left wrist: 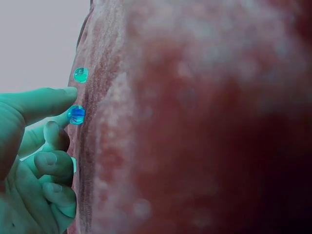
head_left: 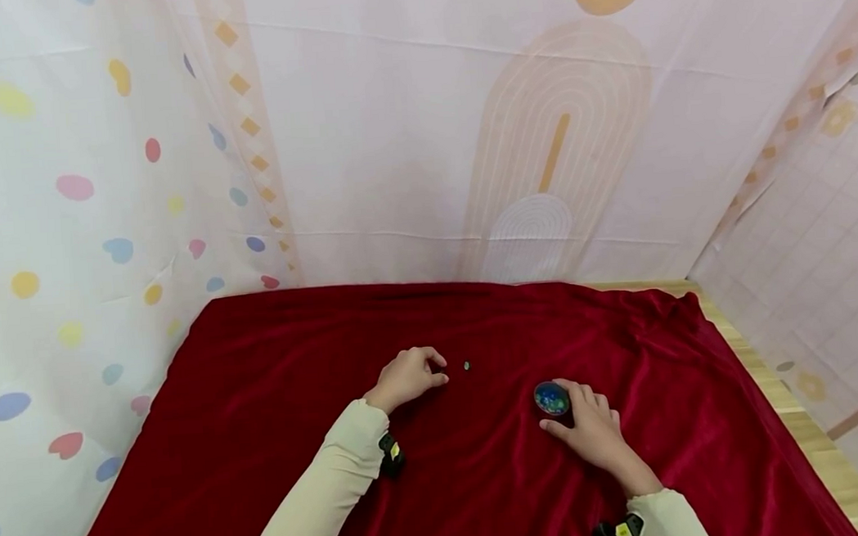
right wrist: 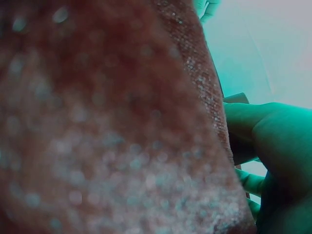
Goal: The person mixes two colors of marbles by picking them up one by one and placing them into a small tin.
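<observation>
My left hand (head_left: 408, 376) is low over the red cloth, thumb and index finger stretched forward with a gap between them. The other fingers are curled in. A blue marble (left wrist: 76, 115) shows between thumb and index tip in the left wrist view; the thumb looks apart from it. Just beyond the fingertips, a small green marble (left wrist: 81, 74) lies on the cloth. To the right, my right hand (head_left: 593, 426) holds a small round cup (head_left: 552, 398), thumb and fingers around its side. Blue and green marbles seem to fill it. The right wrist view shows only its dark side.
A wrinkled red velvet cloth (head_left: 263, 442) covers the table, with a strip of pale wood (head_left: 815, 425) bare along the right edge. Patterned curtains (head_left: 392, 139) hang behind and at both sides. A black wrist camera (head_left: 391, 455) is strapped to each wrist.
</observation>
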`<state>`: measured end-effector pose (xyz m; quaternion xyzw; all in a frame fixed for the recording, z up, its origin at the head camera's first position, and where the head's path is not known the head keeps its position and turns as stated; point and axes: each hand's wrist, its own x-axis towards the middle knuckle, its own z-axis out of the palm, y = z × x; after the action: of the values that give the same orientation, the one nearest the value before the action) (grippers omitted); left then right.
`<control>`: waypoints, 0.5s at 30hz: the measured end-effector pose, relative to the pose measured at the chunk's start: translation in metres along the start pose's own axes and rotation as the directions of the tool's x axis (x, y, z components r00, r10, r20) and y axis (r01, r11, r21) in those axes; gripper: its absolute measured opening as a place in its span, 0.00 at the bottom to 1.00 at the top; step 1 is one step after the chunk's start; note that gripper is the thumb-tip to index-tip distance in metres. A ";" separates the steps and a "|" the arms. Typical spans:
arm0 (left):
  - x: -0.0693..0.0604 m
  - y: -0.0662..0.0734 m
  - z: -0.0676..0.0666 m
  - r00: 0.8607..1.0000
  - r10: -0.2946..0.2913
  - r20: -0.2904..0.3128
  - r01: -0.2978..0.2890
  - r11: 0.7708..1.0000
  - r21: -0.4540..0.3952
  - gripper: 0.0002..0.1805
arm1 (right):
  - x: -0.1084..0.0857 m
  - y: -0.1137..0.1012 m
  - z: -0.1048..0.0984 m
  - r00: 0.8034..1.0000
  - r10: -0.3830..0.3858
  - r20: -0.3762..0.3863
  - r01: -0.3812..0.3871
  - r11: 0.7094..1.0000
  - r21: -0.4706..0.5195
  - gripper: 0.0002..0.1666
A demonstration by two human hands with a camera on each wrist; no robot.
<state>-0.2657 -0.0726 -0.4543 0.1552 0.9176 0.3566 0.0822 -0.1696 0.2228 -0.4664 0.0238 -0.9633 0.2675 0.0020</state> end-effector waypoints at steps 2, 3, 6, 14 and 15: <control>0.000 0.000 0.000 1.000 -0.004 0.003 0.004 1.000 0.002 0.12 | 0.000 0.000 0.000 1.000 0.001 -0.001 -0.001 1.000 0.001 0.40; 0.000 0.000 0.000 1.000 -0.007 0.005 0.007 1.000 0.002 0.12 | 0.000 0.000 0.000 1.000 0.003 0.000 -0.003 1.000 0.002 0.40; 0.001 -0.002 0.002 1.000 -0.019 0.007 0.019 1.000 0.002 0.11 | 0.000 0.001 0.000 1.000 0.007 0.004 -0.007 1.000 0.000 0.40; 0.002 -0.004 0.002 0.999 -0.037 0.009 0.037 0.999 0.016 0.11 | 0.000 0.000 0.000 1.000 0.000 0.000 0.000 1.000 -0.003 0.40; 0.003 -0.004 0.002 0.999 -0.037 0.010 0.037 0.999 0.019 0.11 | 0.000 0.000 0.000 1.000 0.001 -0.001 -0.001 1.000 -0.003 0.40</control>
<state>-0.2685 -0.0734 -0.4584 0.1410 0.9232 0.3454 0.0922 -0.1698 0.2234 -0.4664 0.0234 -0.9636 0.2663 0.0022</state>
